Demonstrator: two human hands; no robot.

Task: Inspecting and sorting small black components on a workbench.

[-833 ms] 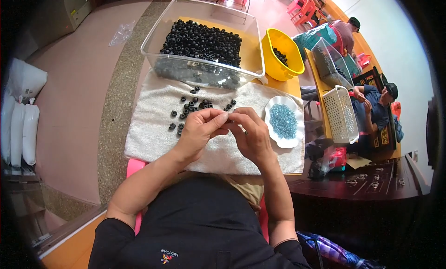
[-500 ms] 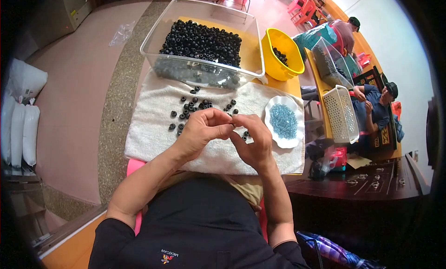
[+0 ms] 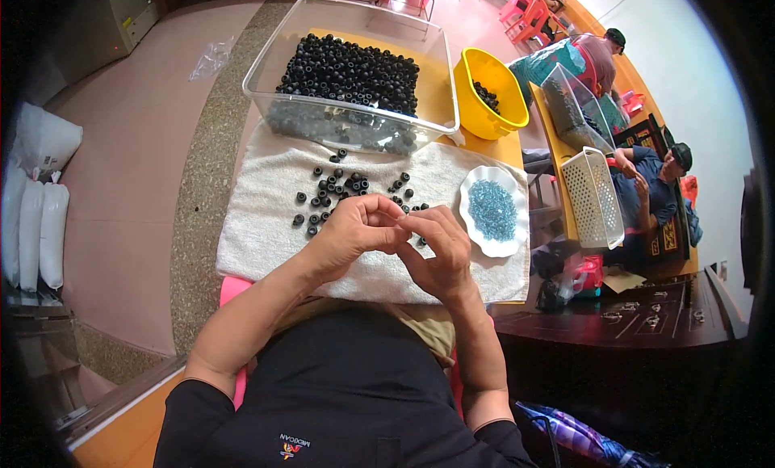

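Note:
Over a white towel (image 3: 262, 242), my left hand (image 3: 353, 232) and my right hand (image 3: 440, 246) meet with fingertips pinched together. Whatever sits between them is mostly hidden and too small to name. Just beyond my fingers, several small black round pieces with holes (image 3: 353, 184) lie scattered on the towel, a few close to my right fingertips. To the right of my right hand stands a white scalloped dish (image 3: 523, 195) filled with tiny clear-blue pieces (image 3: 492, 209).
Behind the towel stands a large clear plastic bin (image 3: 270, 52) with many black pieces (image 3: 351, 72). A yellow tub (image 3: 476, 117) beside it holds more. Two people work at the right, near a white perforated basket (image 3: 593, 197). White sacks (image 3: 40, 234) stand at far left.
Both hands have shifted slightly toward me, with the fingertips still together. More of the black pieces beyond my right fingers now show.

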